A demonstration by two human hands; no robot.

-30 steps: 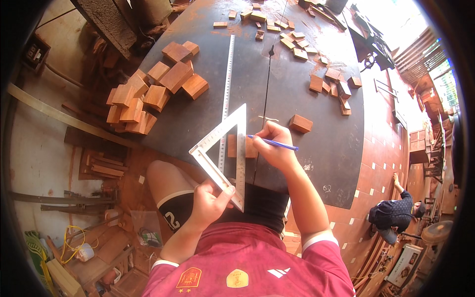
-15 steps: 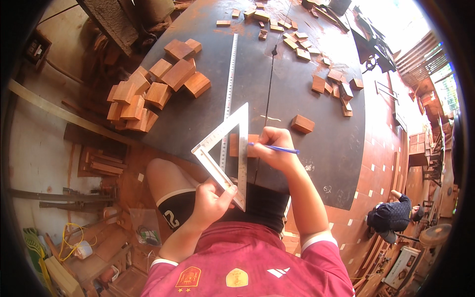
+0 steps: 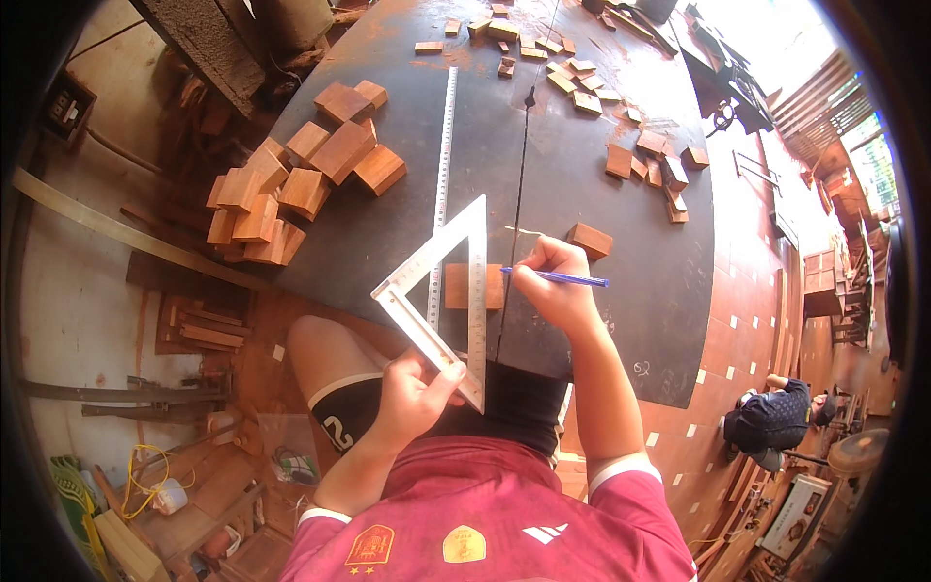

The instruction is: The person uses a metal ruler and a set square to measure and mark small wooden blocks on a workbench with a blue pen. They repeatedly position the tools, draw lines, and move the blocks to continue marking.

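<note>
My left hand (image 3: 415,396) is closed on the lower corner of a white triangular set square (image 3: 412,260). One long edge of the square crosses a reddish wooden block (image 3: 493,288) on the dark table, hiding part of it. In my right hand (image 3: 555,288) is a blue pen (image 3: 572,278), pinched between thumb and fingers, its tip close to the block's right end. I cannot tell whether the tip touches the wood. Under the set square runs a long metal ruler (image 3: 445,145), lying away from me along the tabletop.
A heap of larger wooden blocks (image 3: 341,150) lies at the left of the table (image 3: 640,320). One loose block (image 3: 589,241) sits beyond my right hand. Smaller offcuts (image 3: 586,101) are scattered at the far side and right. Another person (image 3: 771,422) is bending on the tiled floor at right.
My right hand has shifted slightly right with the pen, uncovering more of the block's right end. The left hand and set square stay almost in place.
</note>
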